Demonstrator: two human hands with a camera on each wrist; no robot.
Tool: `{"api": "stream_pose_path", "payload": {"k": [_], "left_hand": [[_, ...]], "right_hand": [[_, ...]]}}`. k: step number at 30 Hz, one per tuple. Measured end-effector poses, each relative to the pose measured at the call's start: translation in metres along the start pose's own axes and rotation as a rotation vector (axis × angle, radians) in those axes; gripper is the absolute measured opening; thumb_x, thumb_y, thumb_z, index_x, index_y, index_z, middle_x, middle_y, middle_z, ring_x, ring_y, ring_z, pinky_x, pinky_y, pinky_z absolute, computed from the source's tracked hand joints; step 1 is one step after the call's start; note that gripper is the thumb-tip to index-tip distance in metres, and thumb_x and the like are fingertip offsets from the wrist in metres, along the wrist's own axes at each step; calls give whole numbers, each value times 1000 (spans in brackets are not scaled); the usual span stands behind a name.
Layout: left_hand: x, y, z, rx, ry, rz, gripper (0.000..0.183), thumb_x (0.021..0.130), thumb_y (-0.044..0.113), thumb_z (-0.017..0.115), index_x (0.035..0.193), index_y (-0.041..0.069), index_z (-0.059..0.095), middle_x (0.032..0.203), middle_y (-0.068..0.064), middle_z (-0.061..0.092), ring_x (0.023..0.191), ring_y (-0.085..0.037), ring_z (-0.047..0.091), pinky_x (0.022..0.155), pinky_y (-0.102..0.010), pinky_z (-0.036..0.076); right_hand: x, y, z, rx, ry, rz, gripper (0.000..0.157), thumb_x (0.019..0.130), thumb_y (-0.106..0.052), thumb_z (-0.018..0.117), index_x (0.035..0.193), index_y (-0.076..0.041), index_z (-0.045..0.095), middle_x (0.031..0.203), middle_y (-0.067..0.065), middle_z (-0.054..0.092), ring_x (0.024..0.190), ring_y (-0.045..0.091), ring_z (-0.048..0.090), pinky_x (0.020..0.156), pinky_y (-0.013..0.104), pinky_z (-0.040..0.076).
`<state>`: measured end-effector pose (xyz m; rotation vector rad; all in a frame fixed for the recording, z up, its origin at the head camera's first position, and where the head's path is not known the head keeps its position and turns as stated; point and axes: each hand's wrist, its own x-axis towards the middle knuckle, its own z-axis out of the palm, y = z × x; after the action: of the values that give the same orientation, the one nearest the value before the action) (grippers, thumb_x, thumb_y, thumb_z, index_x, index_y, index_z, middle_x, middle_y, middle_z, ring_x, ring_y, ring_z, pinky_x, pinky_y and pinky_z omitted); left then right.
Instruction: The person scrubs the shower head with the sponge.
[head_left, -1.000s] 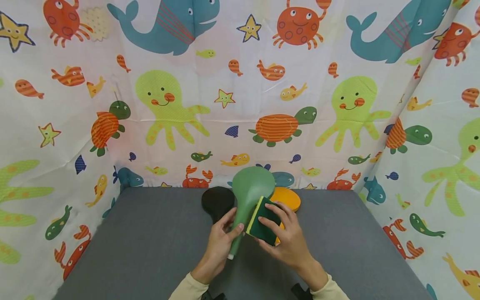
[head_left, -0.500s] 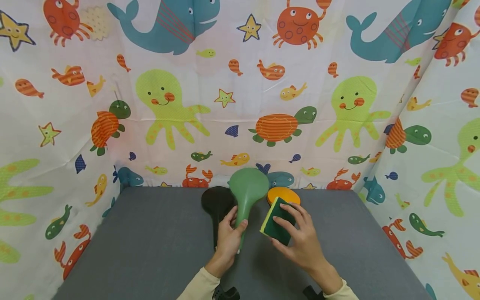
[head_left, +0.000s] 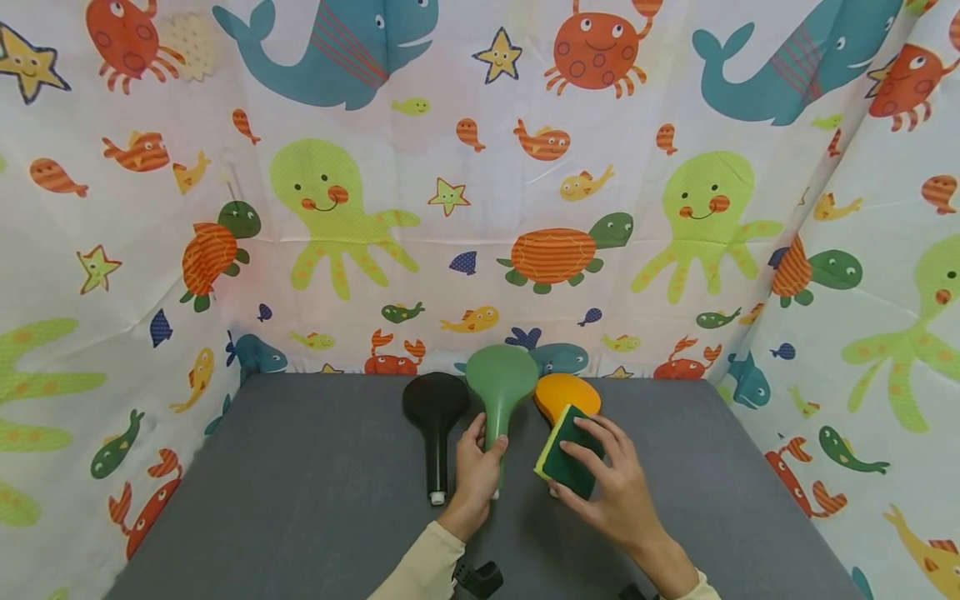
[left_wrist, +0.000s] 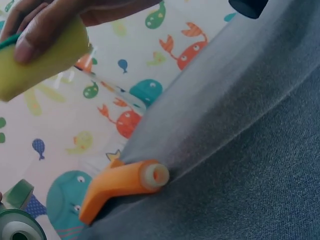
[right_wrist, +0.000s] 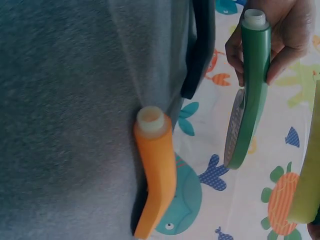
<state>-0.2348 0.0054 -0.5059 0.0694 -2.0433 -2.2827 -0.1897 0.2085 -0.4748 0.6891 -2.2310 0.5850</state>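
Observation:
My left hand (head_left: 475,479) grips the handle of a green shower head (head_left: 501,375), its round head pointing away from me. In the right wrist view the green shower head (right_wrist: 255,80) hangs above the grey table, its perforated face partly showing. A yellow sponge with a dark green scouring side (head_left: 576,454) is pinched between thumb and fingers of my right hand (head_left: 622,492). A gap separates sponge and green shower head. Behind the sponge lies an orange shower head (head_left: 573,390), its handle mostly hidden in the head view; the left wrist view shows its threaded end (left_wrist: 155,175).
On the table, left of my left hand, lies a black shower head (head_left: 435,408) with a white threaded end. The grey table (head_left: 300,483) is bordered by a white curtain (head_left: 480,275) printed with sea animals, at the back and both sides.
Both hands have moved to the right. The sponge, earlier against the green shower head's handle, is now apart from it. The green shower head has come lower, and the black one's handle shows fully.

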Motion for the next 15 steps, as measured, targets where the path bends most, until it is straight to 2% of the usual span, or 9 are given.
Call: {"api": "stream_pose_path", "payload": {"k": [6,10,15], "left_hand": [[9,-16,7,16,31,-20,61,97,10,59,151,0,33,136,-21,50,120,-31,56,100,-46,47],[13,-23,10,47,48,-31,60,97,9,58,151,-2,32,135,-23,48,121,-33,56,100,-46,48],[19,-32,11,85,61,-46,59,96,8,59,149,-2,35,131,-24,50,119,-34,57,99,-46,49]], "right_hand": [[-7,6,1,-1,15,22,50,84,-62,65,111,-21,70,135,10,57,127,32,46,96,58,43],[-8,7,1,-5,18,28,48,80,-57,73,112,-21,70,135,10,57,127,33,46,99,54,41],[-8,8,0,6,8,51,47,75,-49,80,112,-21,70,136,10,57,128,33,45,100,57,40]]}}
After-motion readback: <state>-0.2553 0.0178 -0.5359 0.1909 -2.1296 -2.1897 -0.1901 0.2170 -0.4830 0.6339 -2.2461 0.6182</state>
